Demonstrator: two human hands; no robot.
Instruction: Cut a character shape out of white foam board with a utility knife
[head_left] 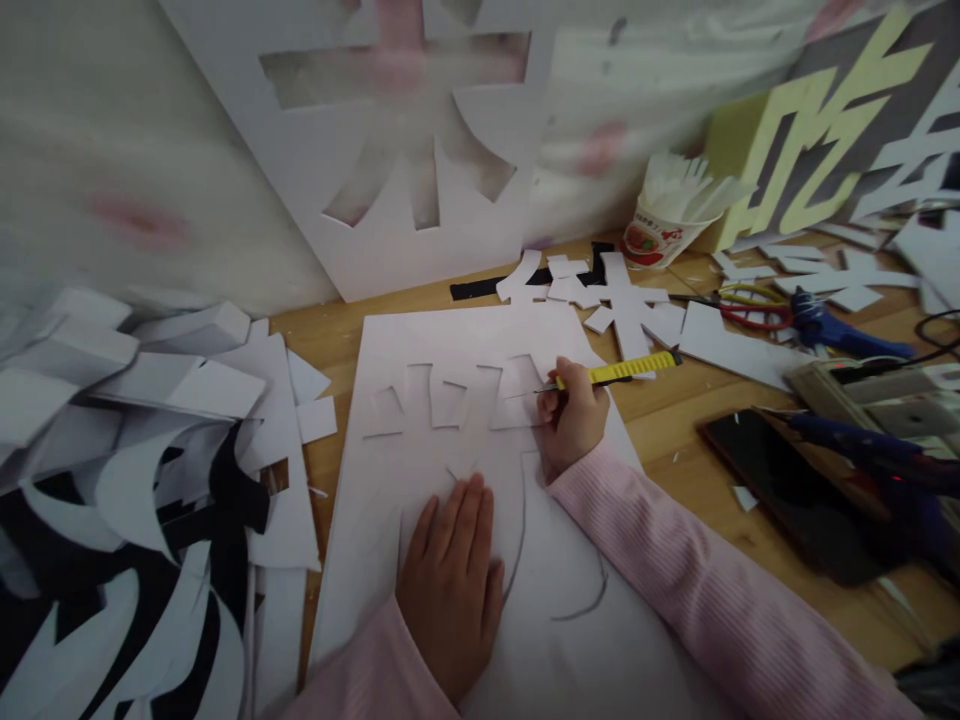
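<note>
A white foam board [435,335] lies on the wooden table in front of me, with drawn lines and several cuts of a large character on it. My left hand [454,580] rests flat on the board's lower middle, fingers stretched out side by side. In my right hand [576,415] is a yellow utility knife [622,370], its handle pointing to the right. The thin blade reaches left to the upper right strokes of the character. Some of the drawn curves run beneath my left hand and right sleeve.
White and black cut pieces [157,480] are heaped at left. A board with a cut-out character [390,130] leans on the wall. At right are a paper cup [660,235], scissors [754,305], blue-handled pliers [847,330], a phone [795,490], a glue gun [870,445] and foam scraps [626,300].
</note>
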